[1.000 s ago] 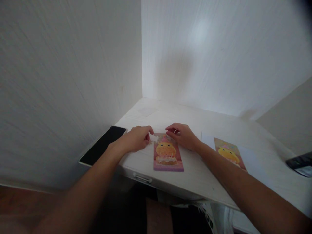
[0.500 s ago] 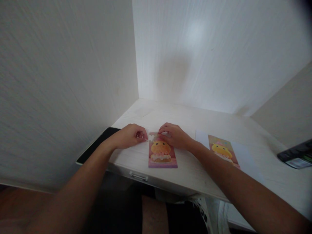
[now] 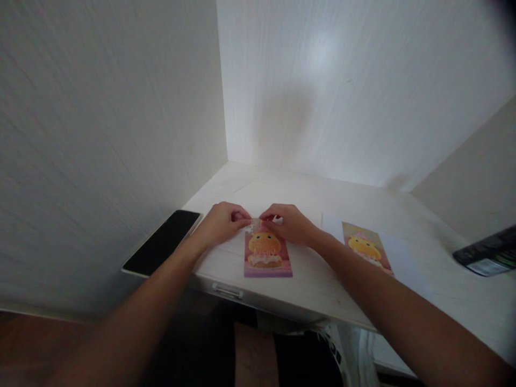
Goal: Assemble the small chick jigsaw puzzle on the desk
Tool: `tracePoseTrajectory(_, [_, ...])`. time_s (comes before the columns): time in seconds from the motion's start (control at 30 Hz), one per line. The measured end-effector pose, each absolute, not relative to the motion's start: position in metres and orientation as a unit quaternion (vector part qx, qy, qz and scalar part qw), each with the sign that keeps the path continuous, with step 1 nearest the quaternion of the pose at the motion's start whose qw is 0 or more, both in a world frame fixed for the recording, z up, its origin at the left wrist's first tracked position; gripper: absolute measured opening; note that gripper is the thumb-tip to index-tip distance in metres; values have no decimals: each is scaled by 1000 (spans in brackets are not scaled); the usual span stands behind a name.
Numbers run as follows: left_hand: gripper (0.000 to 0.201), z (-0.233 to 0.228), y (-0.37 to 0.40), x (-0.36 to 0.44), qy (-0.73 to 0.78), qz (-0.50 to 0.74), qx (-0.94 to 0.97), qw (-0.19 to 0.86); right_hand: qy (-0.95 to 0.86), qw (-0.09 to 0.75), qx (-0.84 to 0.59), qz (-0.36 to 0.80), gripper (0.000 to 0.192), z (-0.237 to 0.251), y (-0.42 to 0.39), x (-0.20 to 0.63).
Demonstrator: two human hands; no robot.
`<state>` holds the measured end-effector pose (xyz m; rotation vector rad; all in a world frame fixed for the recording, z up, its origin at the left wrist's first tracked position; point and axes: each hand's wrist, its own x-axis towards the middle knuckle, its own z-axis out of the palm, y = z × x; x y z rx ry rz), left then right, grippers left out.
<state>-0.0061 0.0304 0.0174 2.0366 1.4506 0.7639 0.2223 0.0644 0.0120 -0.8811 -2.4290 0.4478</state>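
A small jigsaw puzzle (image 3: 266,250) lies on the white desk, showing a yellow cartoon character in a pink hat behind a cake. At its upper left corner there is a pale gap where pieces are out. My left hand (image 3: 226,220) is closed in a pinch at that corner, on a puzzle piece mostly hidden by the fingers. My right hand (image 3: 288,223) rests on the upper right part of the puzzle, its thumb and fingers closed round the top edge and covering that corner. The two sets of fingertips are close together.
On the right, a reference picture card (image 3: 366,248) with the same design lies on a white sheet (image 3: 405,263). A black-screened tablet (image 3: 163,242) lies by the left wall. A dark packaged container (image 3: 487,255) is at the far right. Wall panels enclose the desk.
My left hand has moved right with the puzzle piece, from beside the puzzle to its upper left corner. My right fingers have curled in closer along the top edge.
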Motion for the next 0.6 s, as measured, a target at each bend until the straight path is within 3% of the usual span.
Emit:
tracePoseTrajectory(0.33, [17,20,21,6,579,241,752,203,-917,198,-300,173,15,12,65,223])
tracePoseTrajectory(0.6, [19,17,21,5,598,209,762,136,-907,204,-313,195,14,7,66,222])
